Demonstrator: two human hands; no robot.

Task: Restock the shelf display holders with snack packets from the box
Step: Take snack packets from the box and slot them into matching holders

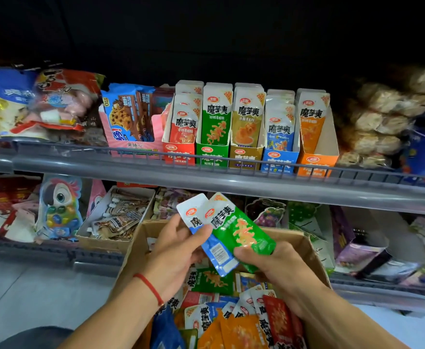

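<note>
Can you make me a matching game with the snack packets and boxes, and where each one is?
Things:
1. green packet
2. blue packet
3. orange holder
4. cardboard box

Places:
A. far right of the row of five holders on the upper shelf
B. under both hands, full of mixed packets
C. pinched by the left hand
D. held by the right hand, overlapping the other packet

Pairs: 1-D, 2-C, 3-A, 4-B
</note>
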